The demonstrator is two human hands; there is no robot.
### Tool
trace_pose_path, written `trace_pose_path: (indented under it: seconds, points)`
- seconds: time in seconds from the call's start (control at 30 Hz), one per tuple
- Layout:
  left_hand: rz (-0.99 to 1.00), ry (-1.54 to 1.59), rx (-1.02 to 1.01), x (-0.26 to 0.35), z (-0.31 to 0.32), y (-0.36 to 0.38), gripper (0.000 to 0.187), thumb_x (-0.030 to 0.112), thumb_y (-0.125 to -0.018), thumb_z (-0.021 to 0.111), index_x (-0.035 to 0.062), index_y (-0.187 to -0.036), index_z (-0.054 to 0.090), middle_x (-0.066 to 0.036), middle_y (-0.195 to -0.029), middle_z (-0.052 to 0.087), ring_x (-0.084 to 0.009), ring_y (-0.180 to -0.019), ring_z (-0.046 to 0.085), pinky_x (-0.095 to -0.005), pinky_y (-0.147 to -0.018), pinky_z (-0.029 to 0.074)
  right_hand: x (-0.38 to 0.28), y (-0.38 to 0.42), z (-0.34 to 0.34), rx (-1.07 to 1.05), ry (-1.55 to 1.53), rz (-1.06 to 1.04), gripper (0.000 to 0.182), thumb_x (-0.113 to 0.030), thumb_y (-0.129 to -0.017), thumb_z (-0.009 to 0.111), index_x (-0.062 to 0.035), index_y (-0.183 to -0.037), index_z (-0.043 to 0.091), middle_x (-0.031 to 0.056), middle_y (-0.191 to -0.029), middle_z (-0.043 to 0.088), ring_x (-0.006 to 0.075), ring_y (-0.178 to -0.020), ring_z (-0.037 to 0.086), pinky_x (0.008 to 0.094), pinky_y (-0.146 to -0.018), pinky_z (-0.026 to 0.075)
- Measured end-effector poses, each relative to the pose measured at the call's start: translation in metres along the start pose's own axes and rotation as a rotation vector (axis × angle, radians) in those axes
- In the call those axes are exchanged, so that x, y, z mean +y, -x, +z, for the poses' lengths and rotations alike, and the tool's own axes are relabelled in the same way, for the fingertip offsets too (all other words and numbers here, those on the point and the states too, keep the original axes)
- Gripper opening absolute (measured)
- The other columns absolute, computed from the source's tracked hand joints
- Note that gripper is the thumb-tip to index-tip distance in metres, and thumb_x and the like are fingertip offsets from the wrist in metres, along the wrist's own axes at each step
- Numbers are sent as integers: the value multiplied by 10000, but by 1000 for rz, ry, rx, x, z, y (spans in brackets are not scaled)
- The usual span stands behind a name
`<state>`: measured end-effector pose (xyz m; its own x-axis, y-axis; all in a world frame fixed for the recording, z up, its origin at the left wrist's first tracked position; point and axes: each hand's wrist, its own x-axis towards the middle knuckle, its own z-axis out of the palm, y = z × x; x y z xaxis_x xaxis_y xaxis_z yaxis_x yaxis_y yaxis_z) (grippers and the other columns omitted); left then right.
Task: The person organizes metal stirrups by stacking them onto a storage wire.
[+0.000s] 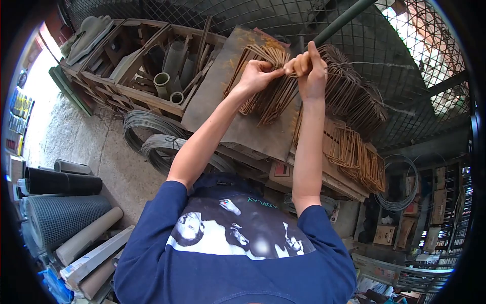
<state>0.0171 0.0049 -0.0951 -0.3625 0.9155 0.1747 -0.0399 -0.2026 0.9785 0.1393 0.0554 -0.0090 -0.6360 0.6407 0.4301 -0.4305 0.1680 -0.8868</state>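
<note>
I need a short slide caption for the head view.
Left hand and right hand grip rusty bent wire stirrups hanging on a pole.

My left hand (258,76) and right hand (306,68) cover the top of the bundle of rusty wire loops (271,96), so I cannot tell how my fingertips grip it. The flat board (238,121) hides what lies under it. My shirt (228,253) is cut off at the bottom edge. The far right shelves (445,213) are too small and dark to make out.
</note>
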Motion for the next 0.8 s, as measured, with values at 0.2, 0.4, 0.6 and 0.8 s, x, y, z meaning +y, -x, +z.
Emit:
trace_pose_path:
  seconds: [0.2, 0.4, 0.6, 0.8]
  points:
    - [107, -256, -63, -3, -7, 6, 398, 348, -851, 699, -23, -716, 653, 45, -606, 552, -23, -564, 423, -233, -486, 354, -14, -10, 5, 111, -228, 40, 544, -365, -996, 419, -163, -520, 248, -51, -473, 173, 86, -424, 134, 276, -457, 186]
    - [112, -357, 76, 32, -4, 28, 484, 404, -812, 716, -60, -685, 657, -55, -513, 569, -80, -485, 491, -290, -473, 408, -18, -17, 25, 59, 14, -59, 450, -213, -912, 616, -139, -507, 436, -53, -449, 317, 40, -388, 252, 242, -400, 184]
    - [230, -305, 279, 29, 7, 28, 477, 378, -842, 685, -73, -688, 655, -95, -552, 618, -83, -507, 508, -290, -487, 417, -1, -9, 14, 123, 139, -146, 307, -276, -963, 540, -74, -732, 555, -10, -592, 464, 124, -588, 523, 268, -600, 428]
    - [3, -355, 215, 26, -4, 12, 480, 405, -879, 643, -34, -689, 683, -51, -550, 596, -59, -526, 511, -258, -490, 405, 11, 7, 10, 244, -53, -57, 397, -415, -988, 404, -61, -813, 448, 27, -675, 475, 177, -714, 496, 338, -733, 394]
